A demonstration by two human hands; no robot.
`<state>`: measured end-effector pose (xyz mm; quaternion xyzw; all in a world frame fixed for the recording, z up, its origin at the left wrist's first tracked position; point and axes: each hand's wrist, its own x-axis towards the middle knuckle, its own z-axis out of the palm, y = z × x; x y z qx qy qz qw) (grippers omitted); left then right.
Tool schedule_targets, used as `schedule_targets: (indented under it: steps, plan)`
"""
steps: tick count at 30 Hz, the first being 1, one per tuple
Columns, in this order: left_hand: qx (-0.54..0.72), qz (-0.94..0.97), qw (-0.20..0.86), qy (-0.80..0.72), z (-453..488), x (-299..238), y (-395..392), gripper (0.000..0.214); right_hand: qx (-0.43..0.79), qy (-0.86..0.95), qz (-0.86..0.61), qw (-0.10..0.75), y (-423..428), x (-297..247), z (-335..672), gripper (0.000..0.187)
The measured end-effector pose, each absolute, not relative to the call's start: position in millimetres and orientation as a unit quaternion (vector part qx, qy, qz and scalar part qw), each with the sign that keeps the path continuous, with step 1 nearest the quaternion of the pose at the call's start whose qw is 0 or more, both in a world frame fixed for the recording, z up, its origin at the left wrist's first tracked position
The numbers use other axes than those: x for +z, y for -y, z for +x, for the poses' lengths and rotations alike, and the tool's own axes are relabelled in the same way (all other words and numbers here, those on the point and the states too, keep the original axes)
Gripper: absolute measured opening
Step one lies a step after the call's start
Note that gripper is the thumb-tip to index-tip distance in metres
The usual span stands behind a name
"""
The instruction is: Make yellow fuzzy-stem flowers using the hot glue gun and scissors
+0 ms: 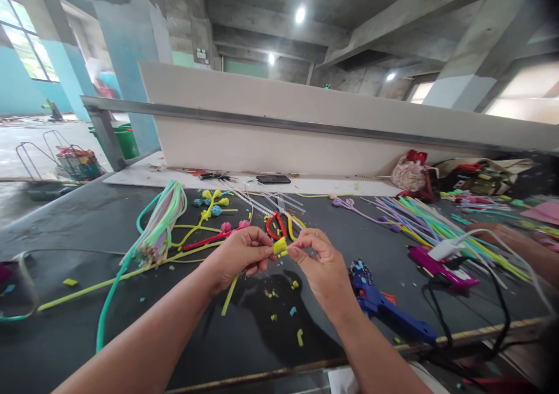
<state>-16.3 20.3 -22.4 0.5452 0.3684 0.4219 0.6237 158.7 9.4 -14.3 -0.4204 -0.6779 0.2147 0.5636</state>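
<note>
Left hand (247,254): thumb and fingertips pinching a small yellow piece (279,245), held up over the bench, roughly mid-frame. Right hand (321,266): thumb and forefinger closed at the piece's right end. A yellow-green strip (229,298) angles out below the left hand; can't tell if it's held.

Bench (196,330) below: dark top, yellow and blue scraps, one curved yellow offcut (300,337) near the front edge. Blue glue gun (388,312) lies right of the right hand, magenta power strip (443,267) beyond it, white plug on top. Another person's arm (515,242) at far right.

Just past the fingers: scissors (268,226), red and yellow handles. Left of them, red stem with pink buds (213,240), then strip bundle (163,225). Further back, phone (273,179) on a white ledge, white panel (279,144) behind.
</note>
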Motion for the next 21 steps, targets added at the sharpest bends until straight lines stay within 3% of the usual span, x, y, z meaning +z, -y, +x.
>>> schedule_targets:
  steps: [21]
  plan:
    - [0.418, 0.539, 0.634, -0.364, -16, -19, -17, 0.022, 0.078, 0.704, -0.408, 0.576, -11, -25, 146, 0.01]
